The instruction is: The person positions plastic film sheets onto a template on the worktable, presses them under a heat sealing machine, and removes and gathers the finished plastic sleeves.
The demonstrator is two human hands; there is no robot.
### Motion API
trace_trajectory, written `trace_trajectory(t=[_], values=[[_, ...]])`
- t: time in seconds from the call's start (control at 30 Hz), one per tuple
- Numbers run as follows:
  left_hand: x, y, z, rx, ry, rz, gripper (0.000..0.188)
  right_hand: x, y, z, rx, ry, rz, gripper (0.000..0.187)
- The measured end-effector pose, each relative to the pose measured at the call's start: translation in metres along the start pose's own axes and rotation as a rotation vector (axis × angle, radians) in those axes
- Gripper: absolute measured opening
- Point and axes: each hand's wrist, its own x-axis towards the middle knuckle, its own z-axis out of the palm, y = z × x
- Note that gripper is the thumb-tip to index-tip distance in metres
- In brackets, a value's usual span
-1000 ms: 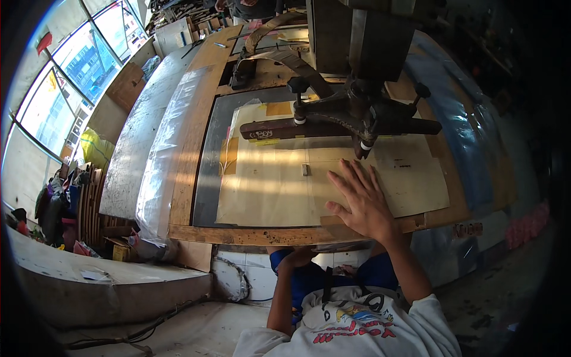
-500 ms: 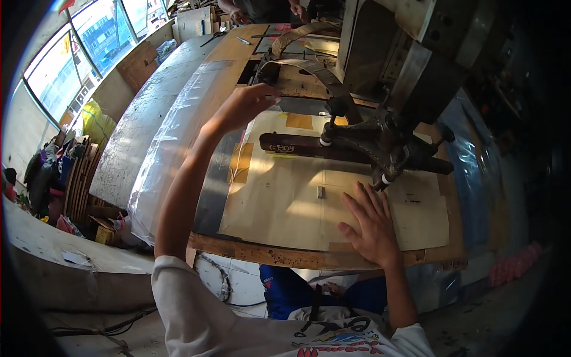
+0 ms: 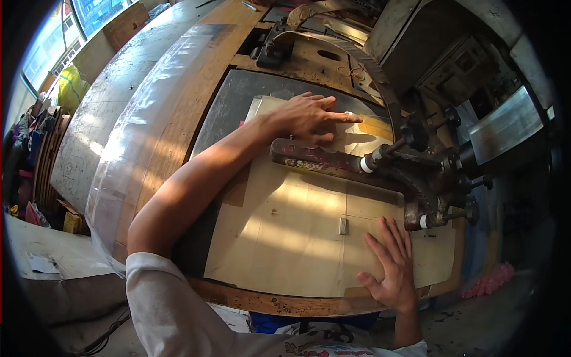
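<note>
My left hand (image 3: 306,120) reaches over the far part of a cream sheet (image 3: 267,238), just beyond a dark metal bar (image 3: 321,159). Its index finger points to the right, the other fingers are apart and partly bent, and no held object shows. Flat on the sheet's near right part, by its front edge, rests my right hand (image 3: 391,265) with fingers spread. A small grey rectangular piece (image 3: 343,226) lies on the sheet to the left of that hand. Over the sheet stands a dark machine bracket (image 3: 437,166) with black knobs and white collars, joined to the bar.
A wooden board edge (image 3: 267,302) runs along the front. Clear plastic sheeting (image 3: 128,143) hangs over the worn table (image 3: 89,149) at left. A curved band (image 3: 357,47) arches behind the bracket, and a pink bundle (image 3: 491,279) lies at right.
My left hand has moved right and nearer, from beside the sheet's far left corner to above it, its fingers opening out. My right hand stays flat on the sheet. The view has shifted closer.
</note>
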Motion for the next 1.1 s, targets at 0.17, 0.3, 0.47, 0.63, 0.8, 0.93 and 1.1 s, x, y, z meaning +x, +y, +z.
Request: trace_trajectory(t=[0.17,0.3,0.47,0.63,0.8,0.93,1.1], values=[[0.000,0.000,0.001,0.041,-0.052,0.006,0.057,-0.005,0.001,0.001,-0.016,0.062,-0.068,0.066],[-0.001,0.001,0.004,0.077,-0.060,-0.002,0.055,-0.005,0.000,0.003,0.072,0.102,-0.033,0.060],[-0.002,0.002,0.005,0.089,-0.023,-0.028,0.056,-0.007,0.002,0.003,0.092,0.144,-0.048,0.056],[0.003,0.011,-0.007,0.093,-0.127,-0.053,0.057,-0.013,0.007,-0.001,0.106,0.118,-0.053,0.055],[0.002,0.009,-0.003,0.099,-0.101,-0.075,0.055,-0.006,-0.001,0.002,0.037,0.099,-0.019,0.058],[-0.001,0.006,-0.003,0.080,-0.058,-0.031,0.054,-0.004,-0.006,0.003,0.010,0.075,0.000,0.061],[0.001,0.005,-0.001,0.128,-0.025,-0.022,0.052,-0.002,-0.010,0.004,-0.016,0.077,0.029,0.062]])
